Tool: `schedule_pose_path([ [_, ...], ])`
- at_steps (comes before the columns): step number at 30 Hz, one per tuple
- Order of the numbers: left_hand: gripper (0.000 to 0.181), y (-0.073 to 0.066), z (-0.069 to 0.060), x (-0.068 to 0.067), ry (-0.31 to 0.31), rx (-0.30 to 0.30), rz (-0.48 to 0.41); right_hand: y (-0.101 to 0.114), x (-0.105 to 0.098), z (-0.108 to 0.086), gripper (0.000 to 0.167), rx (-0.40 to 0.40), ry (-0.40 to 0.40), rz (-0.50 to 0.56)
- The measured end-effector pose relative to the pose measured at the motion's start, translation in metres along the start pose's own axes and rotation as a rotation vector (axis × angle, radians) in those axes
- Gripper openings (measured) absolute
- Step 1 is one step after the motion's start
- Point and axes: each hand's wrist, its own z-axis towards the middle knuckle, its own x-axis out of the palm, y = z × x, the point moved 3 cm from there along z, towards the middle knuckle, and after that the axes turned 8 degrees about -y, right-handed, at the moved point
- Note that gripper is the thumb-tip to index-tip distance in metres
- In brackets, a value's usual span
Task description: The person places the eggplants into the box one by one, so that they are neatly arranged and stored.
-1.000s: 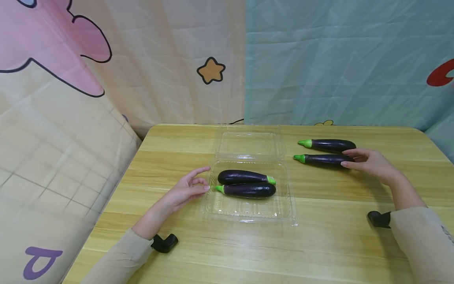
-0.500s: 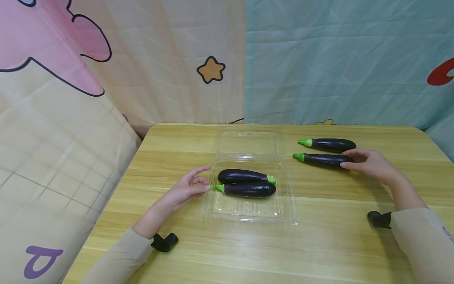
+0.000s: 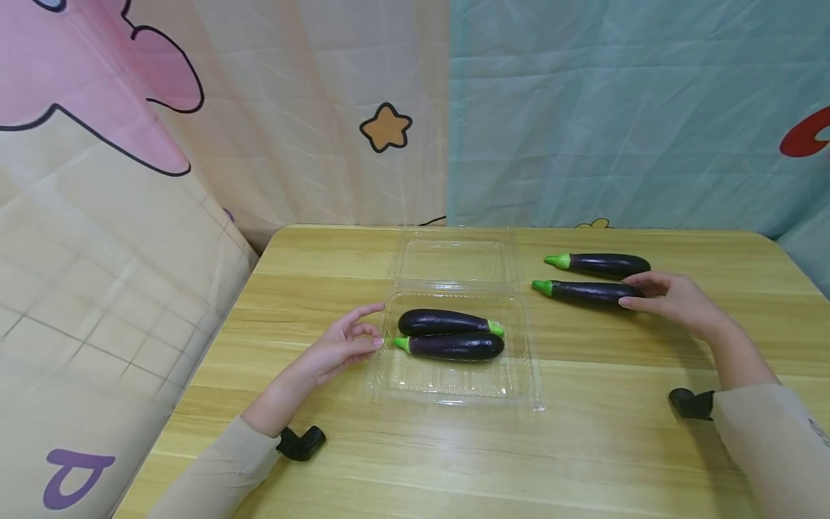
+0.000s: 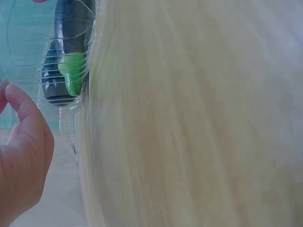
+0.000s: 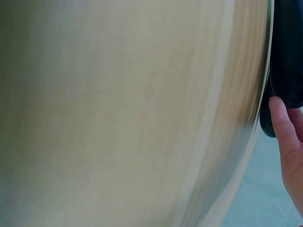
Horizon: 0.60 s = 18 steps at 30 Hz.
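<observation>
Eggplant (image 3: 583,291) seemingly pinched; second eggplant (image 3: 603,264) just behind.

The dark eggplant (image 5: 287,52) runs along the right margin of the right wrist view, its upper part cut off by the frame and its rounded end pointing down. Just below that end is the right hand (image 5: 289,151), with one fingertip (image 5: 276,102) touching the eggplant and another digit partly hidden behind it. A second dark, rounded shape (image 5: 267,124) shows behind the eggplant, on its left, and reaches a little lower; most of it is covered. Left of the eggplant spreads the pale wooden tabletop (image 5: 123,113), its grain blurred, its edge curving close by the eggplant. Well below the eggplant, beyond that edge, hangs pale blue-green cloth (image 5: 258,198)
</observation>
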Motion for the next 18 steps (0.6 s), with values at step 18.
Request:
schedule_pose_path([
  [18,0.071,0.001,0.0,0.0,0.005,-0.002,0.001,0.015,-0.001,-0.009,0.056,-0.029,-0.04,-0.005],
])
